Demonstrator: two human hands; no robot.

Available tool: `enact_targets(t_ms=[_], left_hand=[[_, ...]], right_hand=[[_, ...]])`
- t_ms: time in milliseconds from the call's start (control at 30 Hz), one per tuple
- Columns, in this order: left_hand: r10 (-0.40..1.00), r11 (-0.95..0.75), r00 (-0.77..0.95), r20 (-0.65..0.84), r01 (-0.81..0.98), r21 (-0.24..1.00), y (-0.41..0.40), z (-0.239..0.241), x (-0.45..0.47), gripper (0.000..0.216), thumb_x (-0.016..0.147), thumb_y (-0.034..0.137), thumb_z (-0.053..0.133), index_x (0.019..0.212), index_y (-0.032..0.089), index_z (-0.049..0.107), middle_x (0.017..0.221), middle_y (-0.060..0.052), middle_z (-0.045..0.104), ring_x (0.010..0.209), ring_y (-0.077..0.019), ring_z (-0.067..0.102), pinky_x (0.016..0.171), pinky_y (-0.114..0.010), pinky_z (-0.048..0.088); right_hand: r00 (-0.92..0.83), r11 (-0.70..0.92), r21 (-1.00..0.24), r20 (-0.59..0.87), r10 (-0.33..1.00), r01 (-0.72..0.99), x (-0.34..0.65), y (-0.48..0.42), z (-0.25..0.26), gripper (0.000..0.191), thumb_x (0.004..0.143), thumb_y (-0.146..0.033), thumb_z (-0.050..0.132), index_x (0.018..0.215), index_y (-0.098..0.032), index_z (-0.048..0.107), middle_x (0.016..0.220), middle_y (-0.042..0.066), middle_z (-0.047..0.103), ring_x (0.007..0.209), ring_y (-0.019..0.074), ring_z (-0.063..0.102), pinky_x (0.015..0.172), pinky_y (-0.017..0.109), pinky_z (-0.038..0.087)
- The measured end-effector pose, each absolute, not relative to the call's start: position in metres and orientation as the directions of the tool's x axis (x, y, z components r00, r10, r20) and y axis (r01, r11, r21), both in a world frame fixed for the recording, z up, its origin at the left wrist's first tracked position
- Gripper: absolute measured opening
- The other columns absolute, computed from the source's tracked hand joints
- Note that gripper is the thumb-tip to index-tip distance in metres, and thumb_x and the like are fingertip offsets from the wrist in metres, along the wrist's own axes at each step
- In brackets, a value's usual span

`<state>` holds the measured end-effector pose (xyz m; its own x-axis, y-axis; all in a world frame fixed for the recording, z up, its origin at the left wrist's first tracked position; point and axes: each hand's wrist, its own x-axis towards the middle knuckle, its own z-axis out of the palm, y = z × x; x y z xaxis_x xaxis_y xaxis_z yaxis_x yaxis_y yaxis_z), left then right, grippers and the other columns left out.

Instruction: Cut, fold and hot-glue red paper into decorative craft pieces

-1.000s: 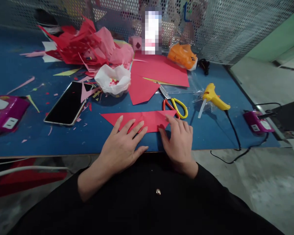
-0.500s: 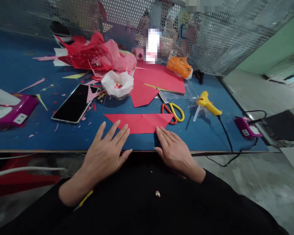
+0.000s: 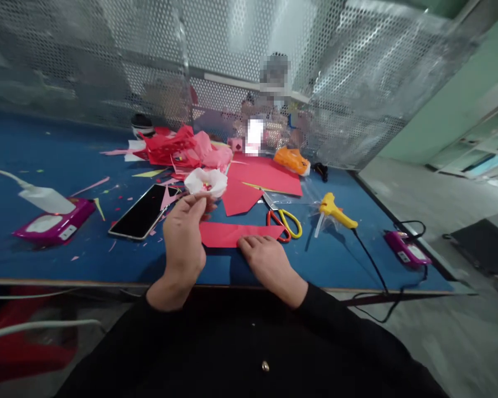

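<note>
A folded red paper (image 3: 232, 233) lies on the blue table (image 3: 45, 149) near its front edge. My right hand (image 3: 269, 264) rests palm down on the paper's right part, fingers stretched forward and pressing it flat. My left hand (image 3: 185, 235) is raised over the paper's left end and hides it. Its fingertips are bent together in a pinch just in front of a white crumpled paper cup (image 3: 207, 181). What the pinch holds, if anything, I cannot make out.
A black phone (image 3: 143, 211) lies left of my hands. Red-and-yellow scissors (image 3: 285, 223), a yellow glue gun (image 3: 336, 210) with its cord and a purple box (image 3: 406, 250) lie to the right. Red sheets (image 3: 265, 174), pink scraps and an orange bag sit behind. A perforated metal screen backs the table.
My left hand has lifted off the paper and curled its fingers into a pinch near the white cup. The right hand stays on the paper. The camera has tilted upward.
</note>
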<state>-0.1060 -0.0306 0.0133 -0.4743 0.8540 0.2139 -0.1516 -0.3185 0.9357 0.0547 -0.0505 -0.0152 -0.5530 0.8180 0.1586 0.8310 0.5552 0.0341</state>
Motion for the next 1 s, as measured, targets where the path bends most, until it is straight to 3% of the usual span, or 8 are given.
enact_targets(t_ms=[200, 367, 533, 667, 733, 833, 900, 1000], left_hand=[[0.577, -0.538, -0.635, 0.514, 0.177, 0.824, 0.018, 0.053, -0.086, 0.015, 0.085, 0.032, 0.072, 0.077, 0.021, 0.064, 0.075, 0.001, 0.066, 0.072, -0.0131, 0.060, 0.075, -0.026, 0.048], [0.977, -0.136, -0.186, 0.103, -0.177, 0.975, 0.038, 0.051, -0.072, 0.038, 0.080, 0.046, 0.077, 0.057, 0.019, 0.065, 0.052, -0.001, 0.063, 0.053, -0.0133, 0.059, 0.058, -0.024, 0.045], [0.986, 0.161, 0.096, -0.135, -0.364, 0.917, 0.047, 0.035, -0.064, 0.036, 0.076, 0.050, 0.079, 0.073, 0.014, 0.073, 0.072, -0.011, 0.076, 0.065, -0.0223, 0.073, 0.058, -0.029, 0.056], [0.958, 0.273, 0.067, -0.278, -0.508, 0.817, 0.054, 0.021, -0.068, 0.022, 0.086, 0.031, 0.071, 0.071, 0.015, 0.066, 0.062, -0.008, 0.072, 0.057, -0.0182, 0.070, 0.059, -0.028, 0.058], [0.953, 0.259, 0.019, -0.303, -0.571, 0.779, 0.058, 0.016, -0.071, 0.018, 0.088, 0.026, 0.069, 0.074, 0.015, 0.065, 0.063, -0.006, 0.072, 0.058, -0.0172, 0.071, 0.062, -0.027, 0.059], [0.960, 0.175, -0.054, -0.274, -0.648, 0.741, 0.063, 0.013, -0.071, 0.009, 0.089, 0.024, 0.069, 0.083, 0.017, 0.068, 0.076, -0.004, 0.076, 0.069, -0.0152, 0.073, 0.069, -0.025, 0.059], [0.965, 0.134, -0.078, -0.250, -0.673, 0.728, 0.064, 0.013, -0.069, 0.006, 0.089, 0.022, 0.068, 0.085, 0.017, 0.069, 0.081, -0.003, 0.077, 0.072, -0.0136, 0.072, 0.071, -0.024, 0.058], [0.972, 0.114, -0.078, -0.223, -0.673, 0.731, 0.062, 0.012, -0.065, 0.005, 0.086, 0.019, 0.070, 0.082, 0.015, 0.071, 0.081, -0.004, 0.077, 0.068, -0.0133, 0.070, 0.069, -0.025, 0.058]], right_hand=[[-0.125, 0.186, -0.124, 0.384, 0.915, 0.975, 0.095, 0.011, 0.042, 0.031, 0.100, -0.023, 0.046, 0.108, -0.022, 0.076, 0.086, 0.008, 0.078, 0.075, 0.0224, 0.070, 0.059, 0.029, 0.042], [0.038, 0.073, -0.178, 0.550, 0.834, 0.981, 0.109, 0.044, 0.059, 0.038, 0.102, -0.025, 0.040, 0.098, -0.016, 0.077, 0.079, 0.014, 0.076, 0.073, 0.0273, 0.070, 0.063, 0.035, 0.045], [-0.246, 0.354, -0.054, 0.620, 0.745, 0.934, 0.081, 0.046, 0.017, 0.028, 0.095, -0.014, 0.056, 0.118, -0.017, 0.070, 0.119, 0.010, 0.076, 0.116, 0.0234, 0.067, 0.104, 0.037, 0.043], [-0.394, 0.521, -0.007, 0.647, 0.653, 0.853, 0.068, 0.046, -0.006, 0.033, 0.094, -0.010, 0.054, 0.125, -0.015, 0.066, 0.131, 0.011, 0.070, 0.127, 0.0261, 0.060, 0.113, 0.042, 0.037], [-0.311, 0.550, -0.141, 0.698, 0.645, 0.823, 0.066, 0.045, -0.010, 0.034, 0.096, -0.016, 0.054, 0.128, -0.015, 0.063, 0.136, 0.013, 0.066, 0.132, 0.0280, 0.055, 0.114, 0.045, 0.038], [0.066, 0.479, -0.598, 0.666, 0.743, 0.643, 0.063, 0.043, -0.010, 0.043, 0.091, -0.033, 0.064, 0.130, -0.015, 0.059, 0.137, 0.016, 0.063, 0.130, 0.0283, 0.055, 0.111, 0.047, 0.042], [0.298, 0.356, -0.893, 0.432, 0.851, 0.277, 0.058, 0.044, -0.008, 0.053, 0.081, -0.041, 0.074, 0.126, -0.017, 0.059, 0.130, 0.015, 0.066, 0.120, 0.0266, 0.062, 0.104, 0.045, 0.048], [0.267, 0.141, -0.969, 0.083, 0.960, -0.203, 0.053, 0.047, -0.005, 0.052, 0.068, -0.045, 0.081, 0.108, -0.016, 0.065, 0.106, 0.011, 0.074, 0.095, 0.0232, 0.070, 0.083, 0.038, 0.057]])
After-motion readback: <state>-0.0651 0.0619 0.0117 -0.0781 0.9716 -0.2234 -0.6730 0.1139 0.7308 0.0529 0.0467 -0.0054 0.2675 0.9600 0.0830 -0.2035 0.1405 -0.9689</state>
